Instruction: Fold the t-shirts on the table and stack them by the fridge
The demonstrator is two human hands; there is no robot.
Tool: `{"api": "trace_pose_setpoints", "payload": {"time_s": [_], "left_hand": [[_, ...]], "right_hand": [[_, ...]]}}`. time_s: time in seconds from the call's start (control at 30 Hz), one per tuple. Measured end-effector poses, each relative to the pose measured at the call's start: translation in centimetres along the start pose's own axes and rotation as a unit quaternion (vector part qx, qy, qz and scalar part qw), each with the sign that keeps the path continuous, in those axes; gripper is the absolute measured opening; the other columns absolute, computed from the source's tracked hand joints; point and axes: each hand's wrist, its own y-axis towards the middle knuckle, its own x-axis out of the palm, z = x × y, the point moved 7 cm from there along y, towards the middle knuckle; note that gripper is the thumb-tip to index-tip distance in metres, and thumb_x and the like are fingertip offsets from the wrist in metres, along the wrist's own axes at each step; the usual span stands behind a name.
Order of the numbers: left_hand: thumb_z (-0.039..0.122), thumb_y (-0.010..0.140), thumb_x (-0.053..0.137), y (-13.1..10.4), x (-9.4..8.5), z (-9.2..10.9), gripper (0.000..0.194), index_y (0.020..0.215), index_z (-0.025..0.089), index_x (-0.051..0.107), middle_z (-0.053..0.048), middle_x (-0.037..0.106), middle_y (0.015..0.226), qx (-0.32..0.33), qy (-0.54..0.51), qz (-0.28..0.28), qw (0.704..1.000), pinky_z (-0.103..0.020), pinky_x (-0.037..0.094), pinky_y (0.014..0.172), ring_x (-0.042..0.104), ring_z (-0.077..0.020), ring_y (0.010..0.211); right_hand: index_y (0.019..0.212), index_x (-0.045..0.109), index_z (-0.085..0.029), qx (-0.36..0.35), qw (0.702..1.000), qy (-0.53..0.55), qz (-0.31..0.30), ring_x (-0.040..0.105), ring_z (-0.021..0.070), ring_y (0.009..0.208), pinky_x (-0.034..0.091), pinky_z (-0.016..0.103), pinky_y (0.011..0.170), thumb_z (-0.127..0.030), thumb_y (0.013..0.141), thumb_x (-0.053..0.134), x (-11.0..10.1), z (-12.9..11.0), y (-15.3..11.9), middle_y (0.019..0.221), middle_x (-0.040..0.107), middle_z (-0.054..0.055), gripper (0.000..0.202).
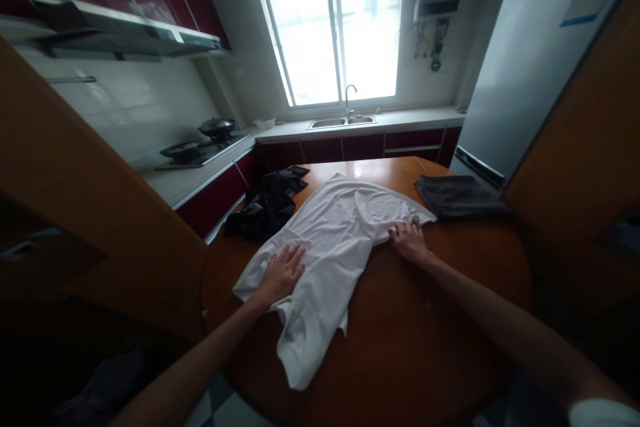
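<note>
A white garment (340, 233) lies spread and wrinkled across the round wooden table (425, 333), one end reaching toward the table's near side. My left hand (284, 273) rests on its left part, fingers spread and palm down. At the garment's right edge is my right hand (409, 240), with its fingers apart and touching the cloth near the corner. Neither hand grips the fabric.
A black garment (270, 203) lies crumpled at the table's back left. Folded dark grey cloth (457, 195) sits at the back right. Beyond are a sink (343, 121), a stove with pans (216, 127) and a fridge (530, 67).
</note>
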Motion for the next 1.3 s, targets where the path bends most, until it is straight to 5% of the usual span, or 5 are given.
{"api": "trace_pose_setpoints", "payload": {"time_s": [0.3,0.6,0.83,0.97,1.3], "left_hand": [[0.037,0.099,0.044,-7.4,-1.5,5.8,0.056,0.153,0.023,0.046,-0.011,0.039,0.161,-0.043,0.034,0.03,0.998,-0.061,0.03,0.117,0.033,-0.0368,0.149],[0.03,0.1,0.043,-4.1,-1.5,6.1,0.055,0.155,0.033,0.041,-0.003,0.03,0.165,-0.06,0.004,-0.016,0.998,-0.063,0.027,0.118,0.023,-0.0335,0.153],[0.031,0.099,0.044,2.3,-0.4,6.1,0.055,0.154,0.029,0.044,-0.006,0.034,0.164,-0.104,-0.007,-0.001,0.995,-0.067,0.024,0.118,0.024,-0.0376,0.152],[0.035,0.1,0.042,3.6,-0.1,5.9,0.055,0.154,0.029,0.045,-0.008,0.035,0.163,-0.097,-0.024,0.016,0.995,-0.07,0.024,0.116,0.026,-0.0401,0.151],[0.036,0.099,0.043,3.7,-0.3,6.0,0.053,0.151,0.026,0.048,-0.01,0.037,0.162,-0.096,-0.038,0.018,0.995,-0.069,0.022,0.116,0.028,-0.0393,0.15]], "right_hand": [[0.153,0.037,-0.006,0.078,0.997,-0.007,-0.021,0.027,0.0405,0.149,0.023,0.05,0.118,-0.048,0.099,0.036,1.1,0.6,5.0,0.158,0.033,0.026,0.069],[0.158,0.029,-0.003,0.041,0.992,-0.084,-0.083,0.016,0.04,0.153,0.015,0.055,0.121,-0.045,0.098,0.033,3.3,0.6,12.5,0.164,0.022,0.027,0.073],[0.161,0.021,-0.015,0.082,0.994,-0.062,0.037,0.018,0.037,0.151,0.016,0.062,0.118,-0.033,0.101,0.028,-1.9,0.6,17.0,0.169,0.011,0.019,0.063],[0.15,0.043,-0.013,0.044,0.992,0.036,0.112,0.035,0.0349,0.14,0.028,0.049,0.114,-0.026,0.098,0.036,-4.0,-1.7,12.0,0.158,0.035,0.019,0.054],[0.092,0.059,-0.022,-0.078,0.979,0.157,-0.106,0.06,0.0181,0.081,0.039,0.027,0.069,-0.026,0.088,0.057,-1.6,-4.2,-11.1,0.09,0.066,0.003,0.006]]}}
